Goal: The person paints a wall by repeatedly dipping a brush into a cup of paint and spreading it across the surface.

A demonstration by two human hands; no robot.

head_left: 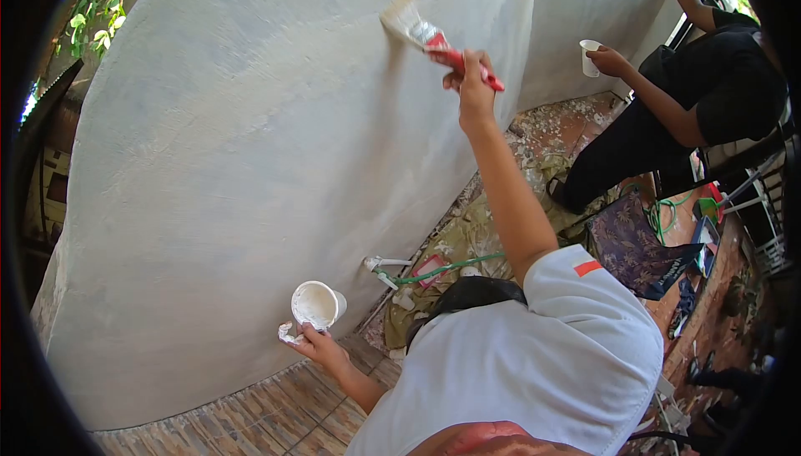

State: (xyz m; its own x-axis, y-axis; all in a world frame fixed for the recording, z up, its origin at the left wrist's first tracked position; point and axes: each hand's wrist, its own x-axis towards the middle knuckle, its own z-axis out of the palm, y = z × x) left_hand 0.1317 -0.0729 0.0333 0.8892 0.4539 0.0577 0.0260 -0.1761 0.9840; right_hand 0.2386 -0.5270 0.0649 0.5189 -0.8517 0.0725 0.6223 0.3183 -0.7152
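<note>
My right hand [474,85] is raised and wrapped around the red handle of a paintbrush [434,41]. The brush's pale bristles are at the wall [242,172], which has a patchy whitish-grey coat. Lower down, my left hand [319,347] grips a white plastic cup [332,304] from below, its mouth tilted toward me. White paint coats the inside of the cup, and a white smeared lump shows at the fingertips of that hand.
At the right, another person [709,80] in dark clothes holds a white cup [590,59]. A pipe with a tap [385,264] and a green hose [450,267] stick out near the wall's foot. A stained drop cloth [467,235] and a patterned bag [634,239] lie on the floor.
</note>
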